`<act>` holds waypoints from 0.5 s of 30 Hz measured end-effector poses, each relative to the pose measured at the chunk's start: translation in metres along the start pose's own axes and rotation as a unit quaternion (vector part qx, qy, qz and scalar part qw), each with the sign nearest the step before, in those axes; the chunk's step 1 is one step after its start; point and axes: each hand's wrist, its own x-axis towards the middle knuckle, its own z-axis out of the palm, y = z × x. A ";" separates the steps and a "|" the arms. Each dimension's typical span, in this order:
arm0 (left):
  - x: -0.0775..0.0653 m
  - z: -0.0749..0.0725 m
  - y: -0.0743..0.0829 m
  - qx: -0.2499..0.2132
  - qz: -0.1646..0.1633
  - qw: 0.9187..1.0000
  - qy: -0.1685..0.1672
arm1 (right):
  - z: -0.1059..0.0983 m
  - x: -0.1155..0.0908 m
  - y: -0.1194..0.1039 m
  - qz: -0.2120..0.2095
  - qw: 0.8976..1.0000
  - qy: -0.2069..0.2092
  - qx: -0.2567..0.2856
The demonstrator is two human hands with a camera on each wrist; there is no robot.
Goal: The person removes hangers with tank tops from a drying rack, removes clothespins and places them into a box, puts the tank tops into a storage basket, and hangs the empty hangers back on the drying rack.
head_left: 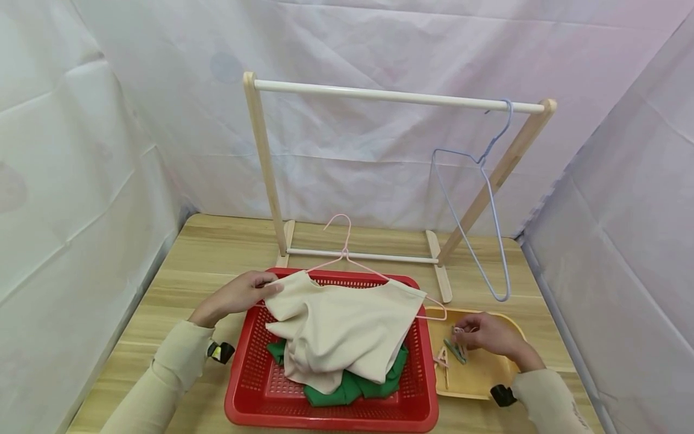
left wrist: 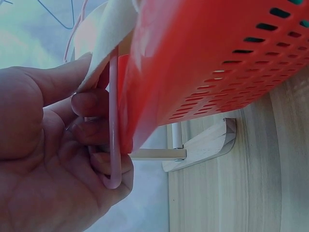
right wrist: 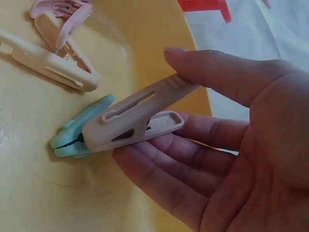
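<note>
My left hand (head_left: 244, 294) pinches the sleeve edge of a cream garment (head_left: 347, 319) between thumb and fingers; in the left wrist view the end of a pink hanger (left wrist: 114, 121) lies by its curled fingers. The hanger runs through the garment's shoulders, its hook pointing up. The garment lies over a red basket (head_left: 331, 423) on top of green cloth (head_left: 347, 390). My right hand (head_left: 490, 334) holds a pale pinkish clothespin (right wrist: 137, 116) over a yellow tray (head_left: 477, 386). A green clothespin (right wrist: 89, 113), a cream clothespin (right wrist: 48, 65) and a pink one (right wrist: 70, 26) lie in the tray.
Behind the basket stands a wooden rack with a white top rod (head_left: 379, 93). A blue hanger (head_left: 496, 211) hangs from the rod's right end. Light cloth walls (head_left: 70, 181) enclose the wooden table (head_left: 179, 265) at the back and both sides.
</note>
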 end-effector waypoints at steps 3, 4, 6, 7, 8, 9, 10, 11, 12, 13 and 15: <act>0.000 0.000 -0.001 -0.003 0.005 1.000 -0.001 | 0.001 0.002 0.002 0.002 1.000 -0.006 0.009; 0.001 0.000 -0.001 -0.007 0.007 1.000 -0.002 | 0.002 0.003 0.003 0.004 1.000 -0.008 0.010; 0.001 0.001 -0.002 -0.011 0.011 1.000 -0.003 | 0.002 0.005 0.004 0.009 1.000 -0.010 0.009; 0.001 0.001 -0.002 -0.014 0.013 1.000 -0.003 | 0.003 0.005 0.005 0.012 1.000 -0.011 0.009; 0.001 0.001 -0.002 -0.015 0.015 1.000 -0.004 | 0.003 0.006 0.005 0.016 1.000 -0.011 0.008; 0.001 0.001 -0.002 -0.014 0.016 1.000 -0.004 | 0.003 0.006 0.005 0.020 1.000 -0.010 0.007; 0.001 0.001 -0.002 -0.014 0.017 1.000 -0.004 | 0.003 0.006 0.004 0.025 1.000 -0.008 0.006; 0.001 0.001 -0.002 -0.012 0.017 1.000 -0.004 | 0.004 0.006 0.003 0.029 1.000 -0.006 0.006; 0.001 0.001 -0.002 -0.012 0.017 1.000 -0.004 | 0.004 0.006 0.002 0.032 0.999 -0.005 0.007; 0.001 0.001 -0.003 -0.011 0.016 1.000 -0.003 | 0.004 0.006 0.001 0.036 0.999 -0.003 0.008; 0.001 0.001 -0.003 -0.010 0.014 1.000 -0.003 | 0.005 0.006 0.000 0.042 0.999 0.002 0.006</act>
